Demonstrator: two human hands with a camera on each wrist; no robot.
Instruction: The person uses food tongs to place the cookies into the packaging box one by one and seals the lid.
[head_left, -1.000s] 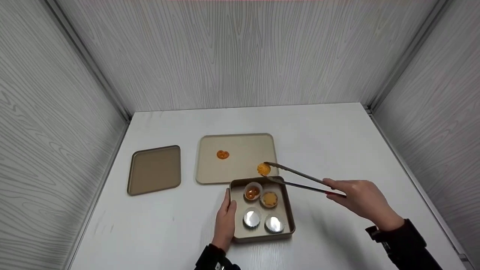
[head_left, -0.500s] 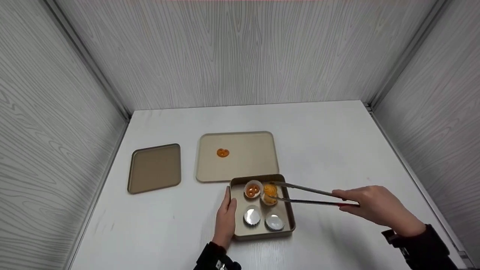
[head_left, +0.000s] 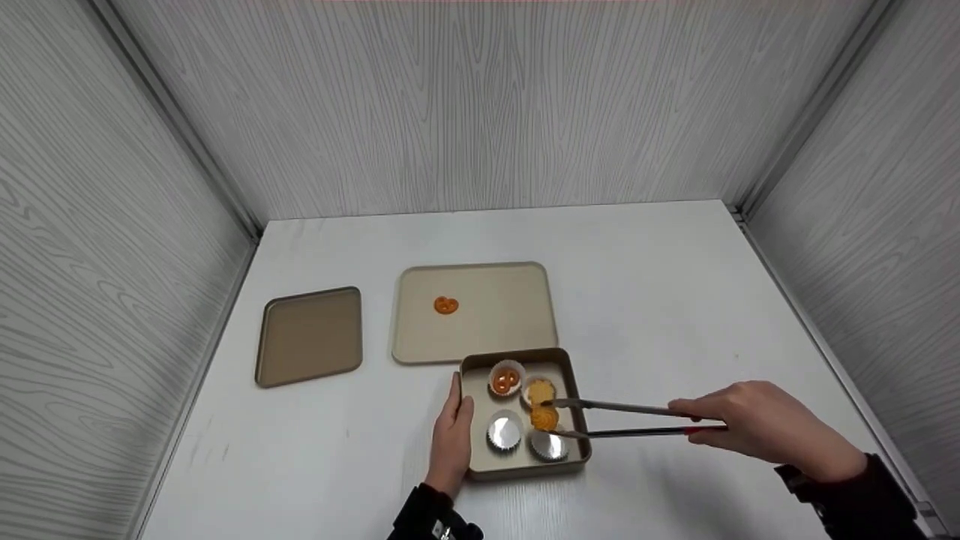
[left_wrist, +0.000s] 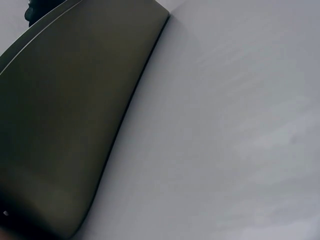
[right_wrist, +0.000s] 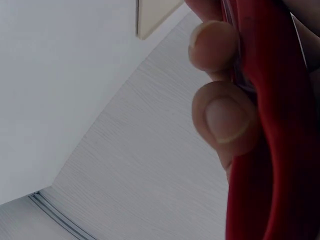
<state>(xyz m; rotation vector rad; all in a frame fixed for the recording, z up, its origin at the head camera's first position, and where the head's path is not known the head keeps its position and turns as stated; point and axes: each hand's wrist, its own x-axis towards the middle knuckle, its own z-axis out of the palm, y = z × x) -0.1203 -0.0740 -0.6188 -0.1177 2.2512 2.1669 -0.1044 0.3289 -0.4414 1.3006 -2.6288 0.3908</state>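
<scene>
My left hand (head_left: 450, 442) rests against the left side of a square, deep baking tin (head_left: 577, 420), its visible fingers straight along the wall. My right hand (head_left: 772, 427) grips tongs (head_left: 630, 407), whose red handle (right_wrist: 275, 100) shows in the right wrist view. Between the tong tips is a round swirled yellow cookie (head_left: 544, 420), held over the tin near the front right cup (head_left: 550, 448). One pretzel-shaped piece (head_left: 505, 381) sits in the back left cup. A yellow cookie (head_left: 540, 391) lies in the back right one. Another silver cup (head_left: 504, 433) stands front left.
Behind the tin lies a beige rectangular tray (head_left: 499, 307) with one orange pretzel-shaped piece (head_left: 446, 305) on it. A smaller brown tray (head_left: 311, 337) is on the left. Grey wood-grain panels (head_left: 480, 105) enclose the white table (head_left: 660, 300) at the back and sides.
The tongs carried the swirled cookie from above the beige tray's front edge into the tin area, past the back right cup, toward the front right one. My left hand and the tin stayed put.
</scene>
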